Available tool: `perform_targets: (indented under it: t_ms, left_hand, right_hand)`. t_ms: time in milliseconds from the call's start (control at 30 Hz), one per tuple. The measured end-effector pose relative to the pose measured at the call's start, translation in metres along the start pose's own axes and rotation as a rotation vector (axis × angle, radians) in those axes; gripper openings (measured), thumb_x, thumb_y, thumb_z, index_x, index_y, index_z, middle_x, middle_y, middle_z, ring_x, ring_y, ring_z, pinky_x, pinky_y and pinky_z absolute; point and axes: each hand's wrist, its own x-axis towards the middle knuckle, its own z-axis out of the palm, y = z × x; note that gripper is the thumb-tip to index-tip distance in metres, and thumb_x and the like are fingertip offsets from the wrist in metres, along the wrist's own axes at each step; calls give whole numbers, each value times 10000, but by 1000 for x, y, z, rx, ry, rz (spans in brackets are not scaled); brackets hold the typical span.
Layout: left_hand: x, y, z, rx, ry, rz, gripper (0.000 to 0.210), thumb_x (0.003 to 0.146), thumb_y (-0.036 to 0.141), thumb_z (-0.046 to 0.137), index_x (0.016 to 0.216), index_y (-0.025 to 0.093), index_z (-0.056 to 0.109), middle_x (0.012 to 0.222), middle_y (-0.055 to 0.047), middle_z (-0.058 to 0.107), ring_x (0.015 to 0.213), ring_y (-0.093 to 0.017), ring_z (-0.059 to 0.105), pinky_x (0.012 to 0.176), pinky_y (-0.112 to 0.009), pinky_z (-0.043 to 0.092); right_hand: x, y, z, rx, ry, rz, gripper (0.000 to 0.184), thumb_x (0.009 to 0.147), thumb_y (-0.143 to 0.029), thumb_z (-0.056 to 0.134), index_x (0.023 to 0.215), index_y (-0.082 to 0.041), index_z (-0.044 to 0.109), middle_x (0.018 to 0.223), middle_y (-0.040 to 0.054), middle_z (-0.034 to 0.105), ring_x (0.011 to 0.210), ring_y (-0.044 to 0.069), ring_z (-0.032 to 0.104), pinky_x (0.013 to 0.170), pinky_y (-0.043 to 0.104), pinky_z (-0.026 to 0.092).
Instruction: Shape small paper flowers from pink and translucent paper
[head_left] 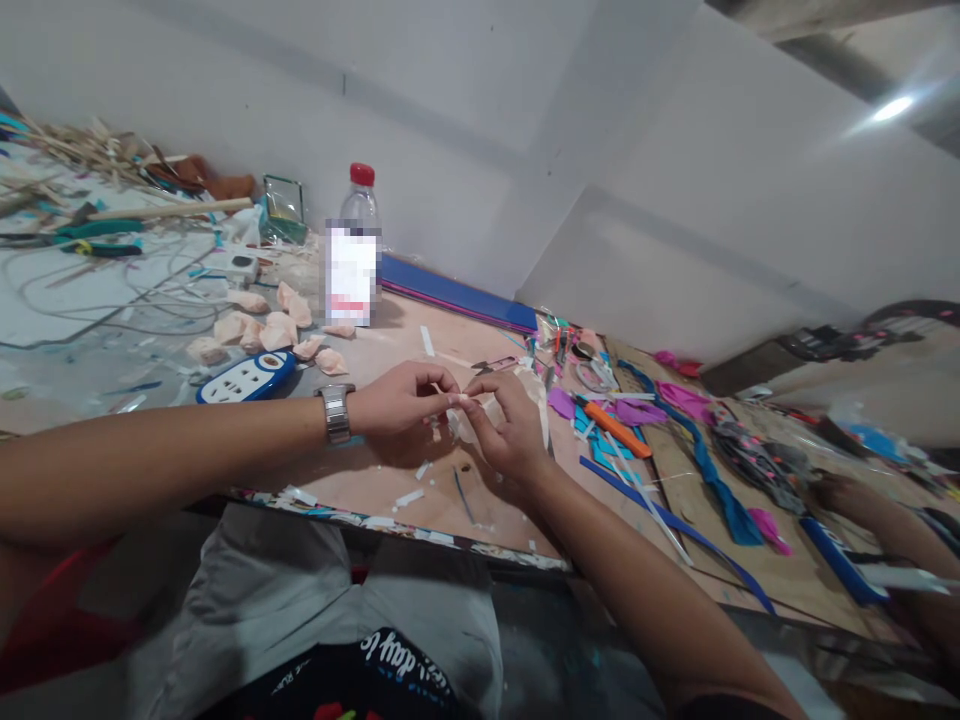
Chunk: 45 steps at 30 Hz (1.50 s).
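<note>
My left hand [411,398], with a metal watch [337,413] on its wrist, meets my right hand [506,425] fingertip to fingertip above the wooden board. Both are closed in a pinch on a small pale piece of paper [466,424], mostly hidden by the fingers. More thin cream paper [535,392] shows just behind my right hand. To the left of my left hand lie several crumpled peach paper pieces [279,330]. A pair of scissors [491,366] seems to lie beyond the hands, partly covered.
A blue-and-white power strip [247,378] and a red-capped bottle [361,205] stand left. On the right lie an orange cutter [616,428], blue ribbon [716,490] and coloured scraps. Another person's hand [844,495] is far right. Paper scraps [409,498] lie near the board's front edge.
</note>
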Motion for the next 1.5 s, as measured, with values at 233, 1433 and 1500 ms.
perform_targets:
  t_ms: [233,1433,1500]
  left_hand:
    - [-2,1,2,-18,72,42,330,930,469,739,1017,154,695,881,-45,741,773,-139,671,713,-259,530]
    - [1,-7,-9,183,104,333,286,1003,434,675,948,171,774,936,-72,751,888,-159,684,823,-284,524]
    - [1,-7,-9,179,128,310,261,982,418,707,937,170,773,934,-67,756,873,-152,685,794,-269,521]
  right_hand:
    - [-2,2,1,-11,-5,46,112,1040,-347,616,999,-243,622,971,58,697,945,238,651,887,422,504]
    - [0,2,-1,24,75,-7,57,958,-294,773,958,-245,743,917,52,786,887,231,724,847,430,559]
    - [-1,1,-1,14,85,-14,71,955,-302,776,943,-245,737,912,51,784,876,232,723,848,436,556]
